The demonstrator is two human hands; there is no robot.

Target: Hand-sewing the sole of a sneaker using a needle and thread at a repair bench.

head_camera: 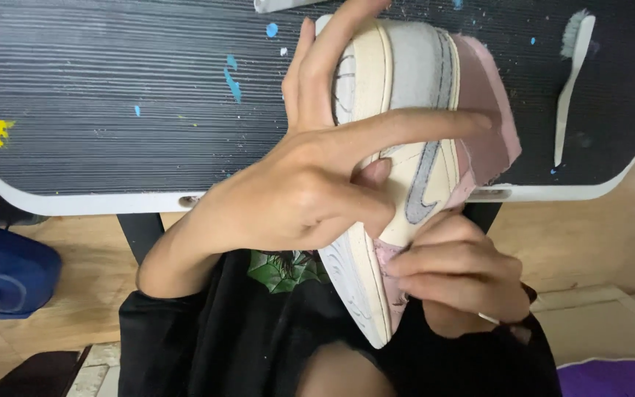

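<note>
Shoe (413, 162), cream, grey and pink, is being held on its side above the lap, toe end over the dark table (112, 110) edge. Left hand (295, 191) is clasping the sole side, index finger lying across the upper. Right hand (461, 272) is pinching the pink heel end, possibly its collar. White brush (571, 81) is lying on the table, well apart.

The left hand (295, 195) covers the sneaker's (413, 110) midsection; the right hand (461, 276) hides its pink heel. The counter (112, 110) runs off the top edge, and a white object (277, 4) there is cut off
</note>
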